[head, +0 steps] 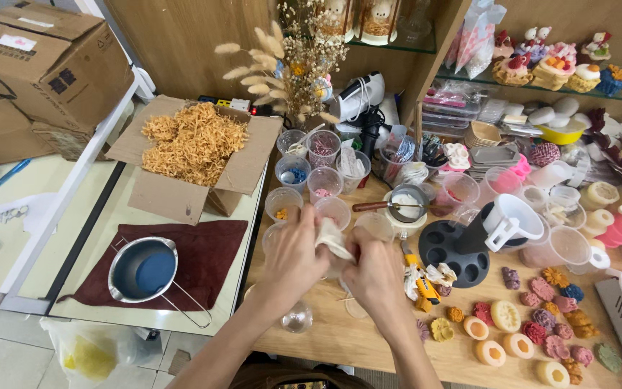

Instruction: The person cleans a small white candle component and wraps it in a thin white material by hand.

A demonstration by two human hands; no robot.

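Both of my hands meet over the wooden table, gripping a crumpled whitish cloth or tissue between them. My left hand closes on it from the left, and my right hand closes on it from the right. What the cloth wraps, if anything, is hidden by my fingers. Clear plastic cups with small coloured bits stand just beyond my hands. A small clear glass piece lies below my left wrist.
An open cardboard box of orange shredded filler sits at the left, with a metal saucepan on a dark red cloth. Several coloured flower-shaped soaps, a black round holder, a white funnel and cluttered shelves lie right.
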